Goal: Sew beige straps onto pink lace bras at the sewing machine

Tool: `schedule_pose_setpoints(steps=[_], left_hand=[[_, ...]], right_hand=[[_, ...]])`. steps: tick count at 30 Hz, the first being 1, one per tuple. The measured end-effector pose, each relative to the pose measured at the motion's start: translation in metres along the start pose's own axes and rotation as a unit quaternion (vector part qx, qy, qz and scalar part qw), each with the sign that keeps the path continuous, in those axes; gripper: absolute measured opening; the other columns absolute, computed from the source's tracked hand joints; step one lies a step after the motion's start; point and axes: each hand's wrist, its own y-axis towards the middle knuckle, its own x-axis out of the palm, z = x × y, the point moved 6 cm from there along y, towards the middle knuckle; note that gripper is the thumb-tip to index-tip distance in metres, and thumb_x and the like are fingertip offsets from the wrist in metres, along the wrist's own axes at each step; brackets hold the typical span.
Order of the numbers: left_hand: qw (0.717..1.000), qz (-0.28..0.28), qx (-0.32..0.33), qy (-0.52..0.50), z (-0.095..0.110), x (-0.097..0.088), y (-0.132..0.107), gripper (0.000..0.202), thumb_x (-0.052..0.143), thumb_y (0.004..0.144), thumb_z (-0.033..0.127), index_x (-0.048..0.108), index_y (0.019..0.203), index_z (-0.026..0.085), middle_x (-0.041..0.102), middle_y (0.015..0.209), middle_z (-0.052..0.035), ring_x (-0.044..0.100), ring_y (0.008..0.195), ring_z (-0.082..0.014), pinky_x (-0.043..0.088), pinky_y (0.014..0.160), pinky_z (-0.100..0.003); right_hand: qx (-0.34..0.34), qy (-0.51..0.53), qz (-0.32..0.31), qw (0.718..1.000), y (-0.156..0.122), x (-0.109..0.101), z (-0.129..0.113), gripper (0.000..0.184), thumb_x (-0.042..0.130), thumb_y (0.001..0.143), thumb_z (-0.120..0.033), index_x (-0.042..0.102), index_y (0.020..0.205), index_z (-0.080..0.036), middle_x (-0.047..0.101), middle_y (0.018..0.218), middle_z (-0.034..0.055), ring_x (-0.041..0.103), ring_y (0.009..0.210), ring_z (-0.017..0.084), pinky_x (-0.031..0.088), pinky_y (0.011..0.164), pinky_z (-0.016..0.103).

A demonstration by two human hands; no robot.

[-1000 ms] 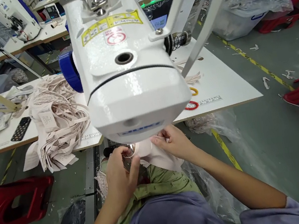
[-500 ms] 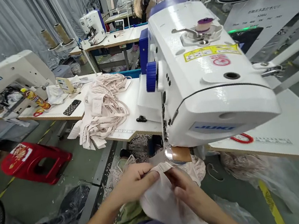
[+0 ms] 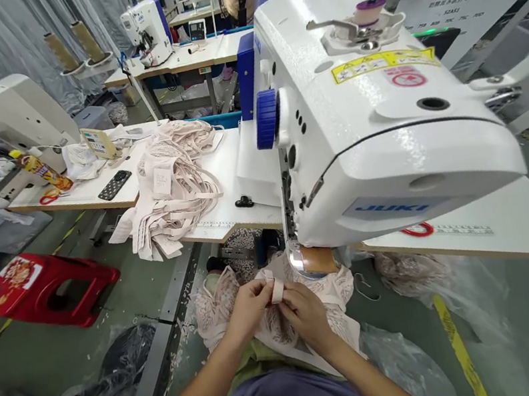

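My left hand (image 3: 248, 305) pinches one side of a short, pale pink fabric band (image 3: 277, 290), and my right hand (image 3: 309, 315) pinches its other side. The band is bent between my fingertips. Below it a pale pink lace garment, seemingly a bra (image 3: 219, 307), lies over my lap, partly covered by both hands. Just beyond my right hand hangs the head of a white JUKI sewing machine (image 3: 423, 178), with an orange-brown guard (image 3: 319, 260) at its lower front. Its needle area is hidden from view.
A pile of pale pink straps (image 3: 177, 192) hangs over the table edge at the left. Near it are a phone (image 3: 115, 185), a drink bottle (image 3: 41, 170) and another sewing machine (image 3: 4, 126). A red stool (image 3: 51, 288) lies on the floor. Red-handled scissors (image 3: 418, 230) rest at the right.
My hands have drawn closer together and lowered the smooth pink cloth they held up. The small band now shows between my fingertips, with lace visible across the lap. The view has shifted slightly.
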Motion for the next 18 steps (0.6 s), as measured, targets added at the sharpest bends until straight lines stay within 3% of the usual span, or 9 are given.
schedule_pose_setpoints(steps=[1,3,7,11,14,18], left_hand=[[1.0,0.008,0.004,0.0,0.001,-0.001,0.001,0.044,0.035,0.101,0.037,0.064,0.077,0.015,0.063,0.069,-0.002,0.059,0.065,-0.0146,0.044,0.059,-0.022],[1.0,0.026,0.009,0.009,0.005,-0.008,0.0,0.04,0.04,0.099,0.036,0.063,0.074,0.016,0.062,0.068,-0.0026,0.058,0.066,-0.0159,0.043,0.062,-0.024],[0.999,0.021,0.024,0.011,0.021,-0.02,-0.004,0.022,0.052,0.093,0.032,0.068,0.089,0.018,0.066,0.078,-0.0053,0.062,0.078,-0.0195,0.045,0.073,-0.027],[0.997,-0.027,0.027,-0.074,0.04,-0.016,-0.01,0.029,0.046,0.097,0.036,0.069,0.098,0.018,0.071,0.086,-0.0051,0.064,0.079,-0.0173,0.048,0.071,-0.024],[0.991,-0.023,0.009,-0.129,0.045,-0.014,-0.012,0.029,0.048,0.097,0.036,0.069,0.101,0.017,0.072,0.089,-0.0054,0.064,0.079,-0.0172,0.049,0.069,-0.024],[0.992,-0.027,0.006,-0.126,0.044,-0.009,-0.011,0.029,0.048,0.096,0.036,0.069,0.097,0.016,0.071,0.087,-0.0052,0.064,0.078,-0.0173,0.049,0.07,-0.025]], right_hand=[[-0.036,-0.024,-0.01,0.999,-0.001,-0.003,-0.003,0.016,0.055,0.091,-0.026,0.069,0.086,-0.023,0.073,0.092,0.0075,0.068,0.089,0.025,0.054,0.08,0.04],[-0.037,-0.036,-0.024,0.998,-0.003,-0.011,-0.003,0.013,0.055,0.092,-0.026,0.067,0.085,-0.023,0.072,0.091,0.0066,0.068,0.085,0.022,0.055,0.076,0.037],[0.022,-0.018,-0.009,1.0,0.0,-0.031,-0.004,0.016,0.058,0.092,-0.031,0.066,0.103,-0.023,0.07,0.088,0.0054,0.067,0.074,0.018,0.056,0.067,0.03],[0.049,-0.027,-0.01,0.998,0.008,-0.035,-0.011,0.031,0.056,0.093,-0.034,0.066,0.121,-0.023,0.07,0.103,0.009,0.067,0.078,0.018,0.058,0.071,0.032],[0.093,0.008,-0.008,0.996,0.012,-0.035,-0.012,0.033,0.057,0.092,-0.034,0.068,0.121,-0.024,0.067,0.108,0.0096,0.066,0.077,0.017,0.058,0.071,0.031],[0.186,0.091,-0.007,0.978,0.01,-0.036,-0.008,0.032,0.063,0.085,-0.032,0.071,0.115,-0.023,0.067,0.103,0.008,0.064,0.074,0.016,0.057,0.064,0.029]])
